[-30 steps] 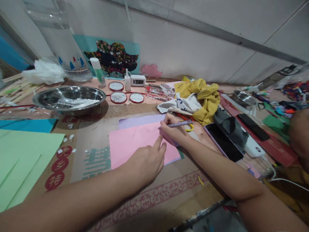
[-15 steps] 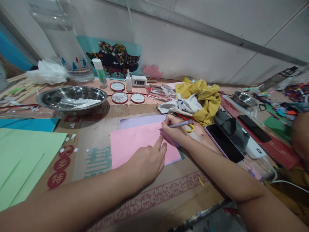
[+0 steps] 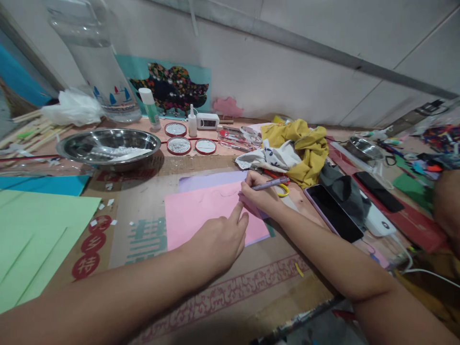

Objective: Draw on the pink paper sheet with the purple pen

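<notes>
A sheet of pink paper [image 3: 194, 215] lies on a flattened cardboard sheet [image 3: 140, 201], partly over a purple sheet [image 3: 201, 179]. Thin drawn curves run along its upper part. My left hand [image 3: 219, 239] rests on the pink paper, index finger stretched toward the pen's tip. My right hand [image 3: 260, 191] grips a slim purplish pen [image 3: 271, 183], its tip low at the right end of the drawn line. Yellow-handled scissors [image 3: 283, 190] lie just beyond the right hand, partly hidden.
Green sheets [image 3: 43, 239] lie at the left, near a steel bowl [image 3: 108, 160]. Behind are a large bottle [image 3: 108, 81], a glue stick [image 3: 150, 108] and small round dishes [image 3: 178, 145]. Yellow cloth [image 3: 305, 148] and a phone [image 3: 334, 213] sit at right. Another person's arm [image 3: 447, 206] shows at the right edge.
</notes>
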The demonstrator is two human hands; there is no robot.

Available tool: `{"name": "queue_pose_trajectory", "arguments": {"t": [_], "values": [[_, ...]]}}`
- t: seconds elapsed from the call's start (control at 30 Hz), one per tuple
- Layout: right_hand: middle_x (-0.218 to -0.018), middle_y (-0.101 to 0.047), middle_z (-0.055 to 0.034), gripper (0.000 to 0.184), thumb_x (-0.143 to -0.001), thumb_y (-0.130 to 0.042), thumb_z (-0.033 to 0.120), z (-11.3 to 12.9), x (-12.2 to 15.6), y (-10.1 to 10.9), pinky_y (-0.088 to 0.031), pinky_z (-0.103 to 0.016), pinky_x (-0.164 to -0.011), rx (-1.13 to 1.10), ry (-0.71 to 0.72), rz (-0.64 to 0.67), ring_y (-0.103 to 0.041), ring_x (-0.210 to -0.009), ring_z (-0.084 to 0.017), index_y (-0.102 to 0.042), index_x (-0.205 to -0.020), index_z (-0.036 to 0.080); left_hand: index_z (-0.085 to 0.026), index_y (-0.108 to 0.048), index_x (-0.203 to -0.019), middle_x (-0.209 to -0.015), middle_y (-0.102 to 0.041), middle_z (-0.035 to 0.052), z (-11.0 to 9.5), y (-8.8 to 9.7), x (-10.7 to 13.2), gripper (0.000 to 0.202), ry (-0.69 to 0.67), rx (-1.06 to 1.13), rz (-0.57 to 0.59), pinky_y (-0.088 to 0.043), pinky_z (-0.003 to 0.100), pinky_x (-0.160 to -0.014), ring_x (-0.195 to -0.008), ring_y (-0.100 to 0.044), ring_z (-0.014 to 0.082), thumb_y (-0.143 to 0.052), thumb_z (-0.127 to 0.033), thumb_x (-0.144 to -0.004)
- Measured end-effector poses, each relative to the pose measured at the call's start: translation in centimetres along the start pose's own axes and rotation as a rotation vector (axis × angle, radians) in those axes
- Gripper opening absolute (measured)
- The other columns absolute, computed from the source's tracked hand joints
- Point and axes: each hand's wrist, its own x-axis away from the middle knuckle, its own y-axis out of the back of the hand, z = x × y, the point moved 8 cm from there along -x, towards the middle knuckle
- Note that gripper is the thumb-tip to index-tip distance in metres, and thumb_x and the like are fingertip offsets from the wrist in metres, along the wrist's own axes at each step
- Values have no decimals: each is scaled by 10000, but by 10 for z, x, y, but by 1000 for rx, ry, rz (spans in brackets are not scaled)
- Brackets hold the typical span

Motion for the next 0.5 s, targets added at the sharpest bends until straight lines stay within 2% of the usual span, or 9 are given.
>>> {"name": "queue_pose_trajectory", "arguments": {"t": [0.3,0.5], "values": [[-558,-392,52,241,-784,-513,307,-4,-1,-2,-297,-276,-522,23,-18,21,-405,-543,-125,-351,-621,236,-87,-465,-1395,-1562,-377,241,1,0,-1,454,6,2,14,-585,376,-576,-737,-718,216,-317,-268,-1006],[-577,-419,52,255,-822,-519,328,-6,2,2,-316,-273,-534,-6,-59,-10,-434,-562,-128,-367,-641,233,-81,-467,-1398,-1561,-374,255,-1,-1,-1,455,-13,-26,21,-580,353,-582,-736,-720,206,-318,-260,-1007]]}}
